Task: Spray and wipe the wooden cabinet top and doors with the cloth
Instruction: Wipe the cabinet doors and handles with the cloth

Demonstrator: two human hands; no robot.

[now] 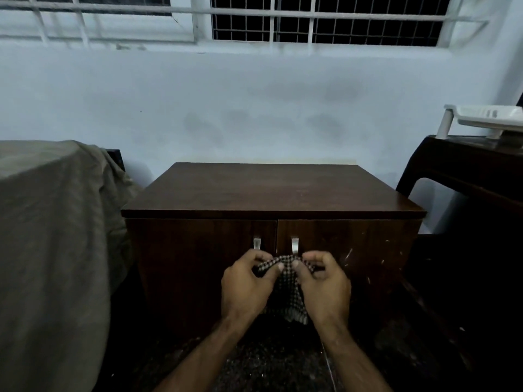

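A dark wooden cabinet stands against the pale wall, its flat top (271,190) bare. Below the top are two doors, the left door (198,264) and the right door (362,250), each with a small metal handle near the middle seam. In front of the doors my left hand (246,287) and my right hand (322,284) both pinch the upper edge of a black-and-white checked cloth (287,295), which hangs down between them. No spray bottle is in view.
A bulky shape under an olive-grey cover (51,236) stands close on the left. A dark table (475,179) with a white plastic item (486,117) on it is at the right. Barred windows run above the wall. The floor is dark and speckled.
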